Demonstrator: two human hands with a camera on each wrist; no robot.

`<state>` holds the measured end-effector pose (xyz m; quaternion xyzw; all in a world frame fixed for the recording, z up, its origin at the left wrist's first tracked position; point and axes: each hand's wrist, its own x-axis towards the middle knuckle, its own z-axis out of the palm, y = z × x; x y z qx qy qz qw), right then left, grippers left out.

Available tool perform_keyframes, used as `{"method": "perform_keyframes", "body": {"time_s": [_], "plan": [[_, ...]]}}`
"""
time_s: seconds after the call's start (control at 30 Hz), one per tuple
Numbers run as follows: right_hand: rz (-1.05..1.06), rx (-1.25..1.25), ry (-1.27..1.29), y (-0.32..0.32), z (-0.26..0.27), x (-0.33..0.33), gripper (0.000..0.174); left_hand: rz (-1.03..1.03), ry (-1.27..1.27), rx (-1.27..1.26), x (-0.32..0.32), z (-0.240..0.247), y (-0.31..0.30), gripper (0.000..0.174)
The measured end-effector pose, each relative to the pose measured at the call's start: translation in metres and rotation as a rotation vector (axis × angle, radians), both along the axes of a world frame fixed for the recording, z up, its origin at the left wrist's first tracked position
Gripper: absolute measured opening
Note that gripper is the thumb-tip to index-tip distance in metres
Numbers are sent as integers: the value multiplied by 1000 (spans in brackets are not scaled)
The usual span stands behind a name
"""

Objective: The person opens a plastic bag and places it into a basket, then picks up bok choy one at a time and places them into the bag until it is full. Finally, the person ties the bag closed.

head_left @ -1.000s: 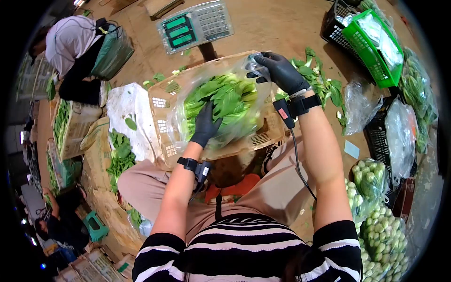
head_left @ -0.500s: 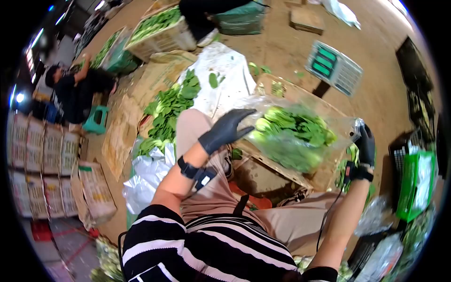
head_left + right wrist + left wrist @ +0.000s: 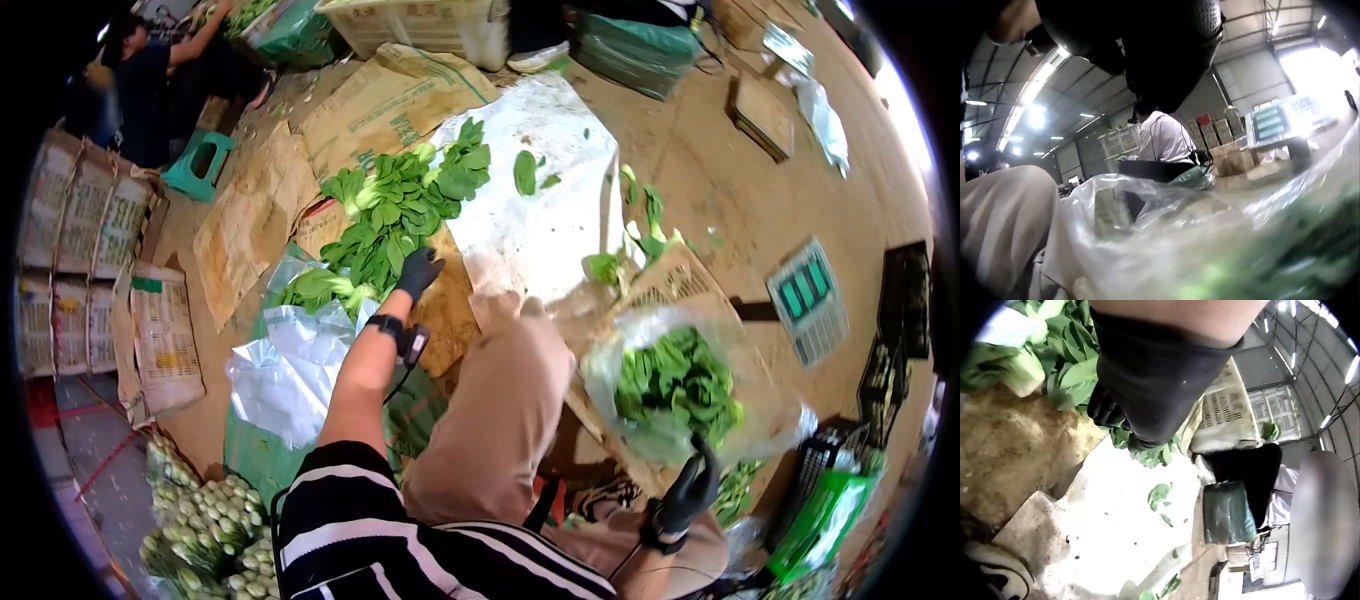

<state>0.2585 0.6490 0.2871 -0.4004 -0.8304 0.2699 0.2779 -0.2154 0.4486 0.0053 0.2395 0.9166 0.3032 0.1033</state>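
The gloved left hand (image 3: 418,272) is at the right edge of a pile of leafy greens (image 3: 385,220), its fingers loosely bent. In the left wrist view, the left hand (image 3: 1147,394) has its fingertips against or just above the leaves (image 3: 1075,362); no vegetable is seen lifted. Near the lower edge of a clear plastic bag (image 3: 600,370) is the gloved right hand (image 3: 692,488), fingers extended and nothing seen in them. The bag lies in a tan crate (image 3: 690,280) with greens (image 3: 675,380) inside. In the right wrist view, the bag (image 3: 1116,194) spreads below the dark right hand (image 3: 1141,44).
A white sheet (image 3: 540,190) with loose leaves lies beyond the left knee. Silvery plastic bags (image 3: 285,370) are beside the pile. A scale (image 3: 808,300) stands past the crate, a green basket (image 3: 825,525) at lower right. Another person (image 3: 150,90) sits at upper left.
The view has swung left. The left hand has left the bagged greens and moved over to the pile. The right hand has let go of the bag's edge and drawn back towards the body.
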Motion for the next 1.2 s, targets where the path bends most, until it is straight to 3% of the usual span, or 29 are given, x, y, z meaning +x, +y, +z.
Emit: {"method": "perform_keyframes", "body": {"time_s": [0.03,0.1,0.13,0.2,0.23,0.27,0.37,0.43,0.47,0.53,0.6,0.67,0.73,0.77,0.83,0.87,0.9,0.93,0.97,1.0,1.03,1.07,1.13,1.17,1.2], "plan": [[-54,-45,-2,-6,4,-1,17,-18,3,-26,2,10,2,41],[17,-142,-66,-7,-6,-29,17,-9,218,-20,-57,-21,56,48],[30,-149,-70,-7,-5,-26,16,-33,304,17,-64,-34,53,48],[63,-114,-182,16,4,-55,15,150,112,-108,-121,-1,105,52],[30,-129,-155,18,7,-54,16,141,32,-232,-127,3,104,66],[-4,-124,-169,29,6,-69,17,305,297,-315,-145,-12,120,80],[68,-109,-200,44,1,-94,18,313,205,-497,-152,-33,121,92],[92,-129,-195,49,-2,-113,17,124,240,-516,-148,-36,108,73],[154,-120,-230,54,-6,-120,17,114,222,-536,-144,-43,100,73],[214,-99,-248,64,-12,-129,16,-73,237,-434,-144,-40,94,45],[197,-91,-253,70,-22,-145,15,-351,730,-95,-88,-32,76,30],[231,-102,-268,73,-20,-177,16,-210,-237,348,-35,-34,76,28],[410,-82,-323,73,-18,-194,18,-753,189,22,-16,-32,55,24],[421,-91,-282,73,-20,-193,18,-753,187,20,-27,-19,60,24],[474,-46,-302,73,-20,-203,18,-346,-452,300,-63,-6,75,23],[471,-46,-308,73,-21,-204,18,-414,-375,359,-68,-11,74,20],[477,-44,-312,73,-20,-205,18,-313,-196,515,-96,-13,85,18],[472,-51,-318,72,-21,-208,18,-6,256,286,-155,3,112,19],[458,-61,-321,71,-21,-206,17,53,250,329,-151,10,116,16],[460,-59,-320,70,-22,-203,17,52,450,435,-187,-27,125,28],[434,-68,-311,73,-24,-201,17,109,518,205,-228,-61,141,41],[419,-85,-298,72,-26,-199,17,80,436,83,-229,-57,140,55],[383,-82,-326,75,-23,-197,16,216,-121,-315,-228,-56,157,67],[388,-87,-333,76,-23,-196,16,178,-128,-348,-232,-61,155,80],[384,-90,-343,76,-23,-194,16,326,128,-348,-218,-76,157,66]]}}
